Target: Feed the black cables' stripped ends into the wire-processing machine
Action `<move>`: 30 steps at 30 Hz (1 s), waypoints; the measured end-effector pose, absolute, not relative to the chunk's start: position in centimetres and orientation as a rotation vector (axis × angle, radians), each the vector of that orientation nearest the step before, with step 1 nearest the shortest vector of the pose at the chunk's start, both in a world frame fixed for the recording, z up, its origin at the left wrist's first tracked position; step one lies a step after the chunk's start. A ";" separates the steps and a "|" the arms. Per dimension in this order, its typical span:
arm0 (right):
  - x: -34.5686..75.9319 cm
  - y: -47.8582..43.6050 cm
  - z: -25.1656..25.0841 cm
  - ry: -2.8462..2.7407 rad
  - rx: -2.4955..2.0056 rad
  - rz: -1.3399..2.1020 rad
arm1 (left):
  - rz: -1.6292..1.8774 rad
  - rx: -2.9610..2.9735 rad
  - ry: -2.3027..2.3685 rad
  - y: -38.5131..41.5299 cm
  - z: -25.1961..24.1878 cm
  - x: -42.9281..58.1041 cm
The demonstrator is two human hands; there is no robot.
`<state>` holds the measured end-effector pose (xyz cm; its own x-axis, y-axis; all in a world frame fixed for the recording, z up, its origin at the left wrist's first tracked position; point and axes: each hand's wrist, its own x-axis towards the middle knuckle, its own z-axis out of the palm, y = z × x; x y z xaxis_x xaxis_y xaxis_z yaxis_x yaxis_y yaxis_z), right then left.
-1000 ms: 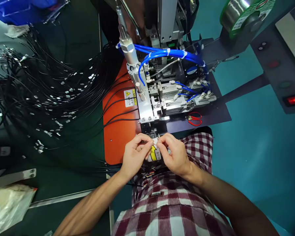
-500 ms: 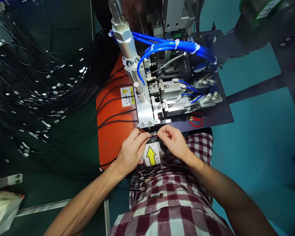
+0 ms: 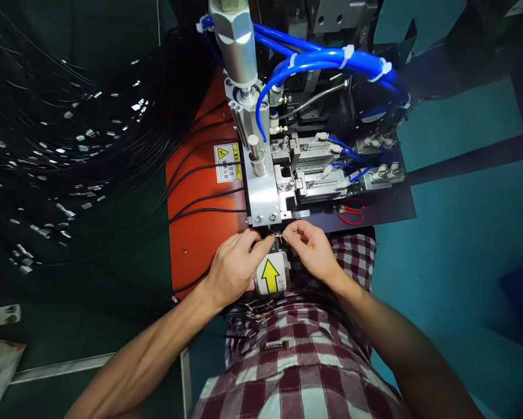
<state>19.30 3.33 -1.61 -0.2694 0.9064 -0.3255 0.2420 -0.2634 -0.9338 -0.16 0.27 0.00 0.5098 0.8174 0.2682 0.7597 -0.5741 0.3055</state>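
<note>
Thin coloured wires (image 3: 279,235) at a cable's end lie between my two hands, at the front edge of a machine (image 3: 264,195). My left hand (image 3: 235,260) is closed, its thumb and forefinger pinched at the left of these wires. From the right, my right hand (image 3: 310,247) pinches the wire tips between thumb and forefinger. Just under the fingers is a dark fixture, and below that a white label with a yellow arrow (image 3: 270,276). How the cable runs under my left hand is hidden.
Black cables (image 3: 204,212) cross an orange plate (image 3: 195,244) on the left. Many more cables with shiny ends hang over the dark green surface. Red-handled snips (image 3: 351,213) lie right of the machine. Blue air hoses (image 3: 326,58) arch above it. Loose wire ends (image 3: 256,311) lie near my lap.
The view has shifted slightly, so the machine appears a little lower right and larger. Both hands stay together at the wires, with small finger movements; the coloured wire tips now look more spread.
</note>
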 end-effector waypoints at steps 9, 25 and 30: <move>19.2 3.3 -1.8 -1.433 -1.457 1.576 | 0.527 2.601 1.378 0.0 -0.4 -0.3; 19.2 2.9 -2.2 -1.664 -1.379 1.286 | 0.573 2.665 1.453 0.3 0.2 0.5; 19.0 2.7 -2.1 -1.715 -1.334 1.160 | 0.575 2.583 1.467 0.2 0.0 0.5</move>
